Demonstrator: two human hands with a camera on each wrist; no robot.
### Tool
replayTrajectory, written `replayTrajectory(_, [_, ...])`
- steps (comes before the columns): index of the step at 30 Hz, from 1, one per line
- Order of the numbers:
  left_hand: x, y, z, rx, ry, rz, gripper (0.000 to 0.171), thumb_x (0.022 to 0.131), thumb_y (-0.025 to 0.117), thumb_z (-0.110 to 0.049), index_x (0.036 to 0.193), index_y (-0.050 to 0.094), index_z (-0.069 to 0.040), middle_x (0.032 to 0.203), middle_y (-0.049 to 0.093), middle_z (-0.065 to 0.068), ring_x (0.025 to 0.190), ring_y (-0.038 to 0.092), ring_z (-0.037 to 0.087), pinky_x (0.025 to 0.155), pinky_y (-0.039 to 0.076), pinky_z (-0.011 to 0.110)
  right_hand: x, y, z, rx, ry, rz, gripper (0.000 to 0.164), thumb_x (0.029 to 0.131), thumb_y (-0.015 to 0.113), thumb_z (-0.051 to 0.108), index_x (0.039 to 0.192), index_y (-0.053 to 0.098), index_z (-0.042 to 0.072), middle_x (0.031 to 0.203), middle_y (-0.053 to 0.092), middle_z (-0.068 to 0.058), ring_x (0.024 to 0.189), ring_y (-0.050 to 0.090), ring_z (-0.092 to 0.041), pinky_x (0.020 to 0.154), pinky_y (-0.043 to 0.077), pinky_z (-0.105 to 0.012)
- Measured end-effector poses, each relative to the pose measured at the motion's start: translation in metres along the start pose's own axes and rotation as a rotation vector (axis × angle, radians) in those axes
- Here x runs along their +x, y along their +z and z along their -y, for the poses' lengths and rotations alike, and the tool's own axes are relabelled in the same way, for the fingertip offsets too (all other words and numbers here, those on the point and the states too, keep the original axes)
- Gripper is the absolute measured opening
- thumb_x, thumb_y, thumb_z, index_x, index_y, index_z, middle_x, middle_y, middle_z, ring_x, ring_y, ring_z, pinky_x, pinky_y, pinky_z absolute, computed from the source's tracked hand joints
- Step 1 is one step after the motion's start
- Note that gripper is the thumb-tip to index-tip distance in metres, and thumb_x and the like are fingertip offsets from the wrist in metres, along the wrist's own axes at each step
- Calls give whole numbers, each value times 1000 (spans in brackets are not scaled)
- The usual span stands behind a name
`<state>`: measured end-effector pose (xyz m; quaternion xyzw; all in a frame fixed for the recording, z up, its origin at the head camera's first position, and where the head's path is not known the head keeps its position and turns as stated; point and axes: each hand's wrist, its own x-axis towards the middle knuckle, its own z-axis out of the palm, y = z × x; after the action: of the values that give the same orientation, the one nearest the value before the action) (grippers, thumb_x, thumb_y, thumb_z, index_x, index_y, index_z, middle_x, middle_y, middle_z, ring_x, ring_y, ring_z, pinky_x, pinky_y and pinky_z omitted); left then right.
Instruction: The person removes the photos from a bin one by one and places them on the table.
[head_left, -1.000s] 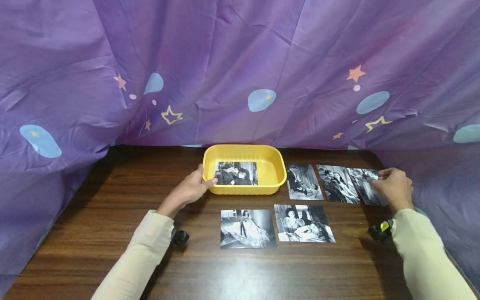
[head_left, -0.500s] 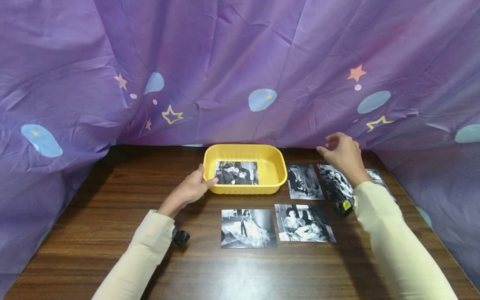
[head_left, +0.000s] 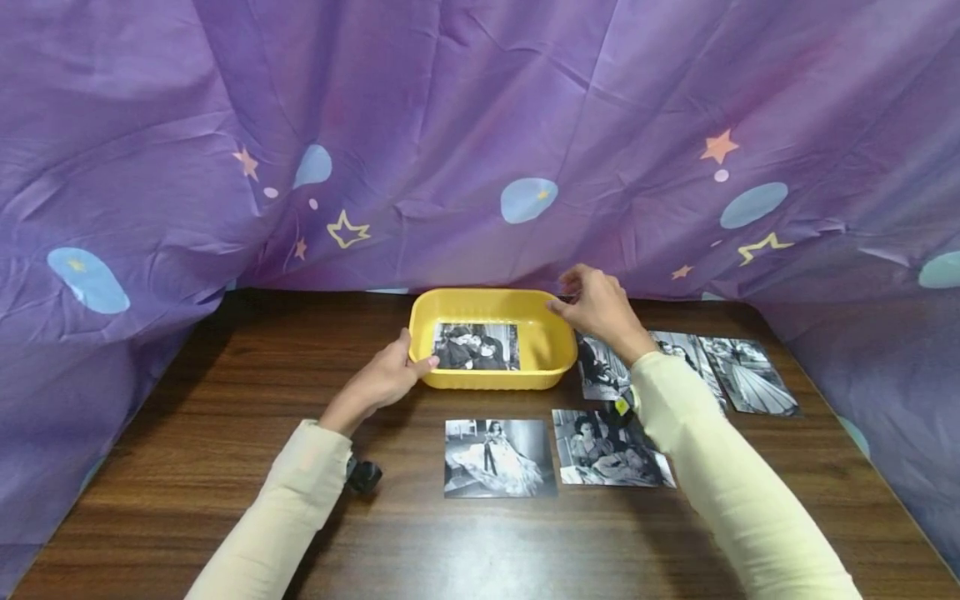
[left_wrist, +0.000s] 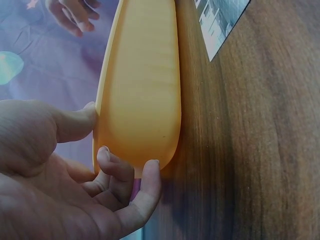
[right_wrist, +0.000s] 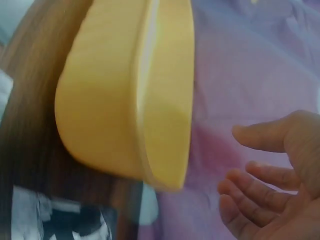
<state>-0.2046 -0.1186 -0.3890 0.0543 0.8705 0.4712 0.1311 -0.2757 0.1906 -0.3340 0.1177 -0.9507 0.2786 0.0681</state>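
Note:
My left hand [head_left: 382, 375] grips the left end of a yellow plastic tub [head_left: 495, 380], thumb over the rim; in the left wrist view its fingers [left_wrist: 150, 192] curl against the outer wall. A black-and-white photo [head_left: 476, 348] lies inside the tub. My right hand [head_left: 603, 312] hovers at the tub's right rim, and in the right wrist view its thumb and loosely bent fingers [right_wrist: 255, 195] stand apart with nothing between them. Right of the tub lie three photos: the nearest photo [head_left: 600, 375] and the middle photo [head_left: 686, 346] are partly behind the right arm, while the outermost photo [head_left: 750, 375] shows fully.
In front of the tub, two more photos lie side by side on the brown wooden table [head_left: 225, 433]: a left photo [head_left: 498, 458] and a right photo [head_left: 607, 458], the latter partly under the right wrist camera. A purple patterned curtain [head_left: 420, 150] hangs behind the table.
My right hand has left the rightmost photo and swung left over the others to the tub's right rim. The left hand has stayed on the tub.

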Motion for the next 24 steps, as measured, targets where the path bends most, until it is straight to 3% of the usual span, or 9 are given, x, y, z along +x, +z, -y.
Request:
replayTrajectory(12, [0,2,0,6,-3,-10,83,105,56,-24,156,0,12,163,4,28,150,14,36,123,11,45,9,57,17,-91,32,327,73,82,86,34,132,56,-9,123,65,-25,111,60,-38,100,48,-50])
replayTrajectory(18, [0,1,0,5,1,-6,83,105,55,-24,156,1,11,163,3,28,150,13,36,123,11,45,10,75,21,-152,53,413,72,79,86,47,118,58,-7,114,65,-24,104,61,-36,96,51,-48])
replayTrajectory(24, [0,0,1,9,9,-4,83,105,56,-25,156,2,12,163,4,29,150,13,37,123,11,46,13,86,23,-192,123,424,57,75,86,55,88,63,5,118,58,-22,98,54,-30,86,52,-44])
